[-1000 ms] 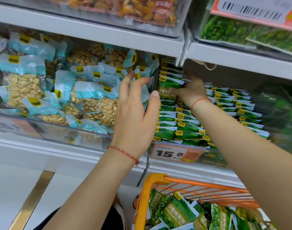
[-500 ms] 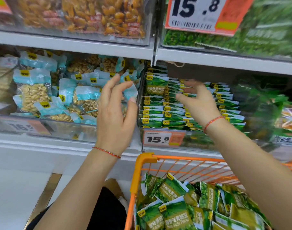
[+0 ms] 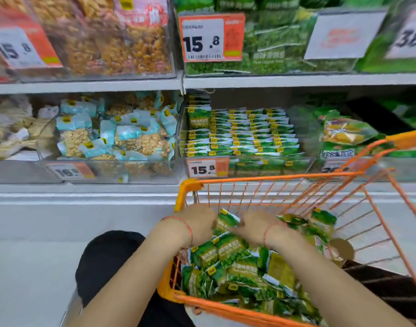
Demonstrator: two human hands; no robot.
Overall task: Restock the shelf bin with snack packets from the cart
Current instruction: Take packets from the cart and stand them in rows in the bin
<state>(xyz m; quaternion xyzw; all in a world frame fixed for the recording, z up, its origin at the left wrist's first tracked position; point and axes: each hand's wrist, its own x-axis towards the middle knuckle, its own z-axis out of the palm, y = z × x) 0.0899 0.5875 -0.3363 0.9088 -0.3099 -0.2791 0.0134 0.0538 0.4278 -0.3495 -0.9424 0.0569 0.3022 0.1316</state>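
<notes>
Both my hands, left and right, were down among the cart's green pea packets, blur hiding each grip, and I judged them light, crinkly, slippery, best pinched by flat edges.

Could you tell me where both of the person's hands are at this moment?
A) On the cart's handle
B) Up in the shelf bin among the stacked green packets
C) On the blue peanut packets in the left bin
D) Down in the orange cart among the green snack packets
D: the left hand and right hand are both low inside the orange cart, in among its loose green snack packets, below the shelf bin.
</notes>
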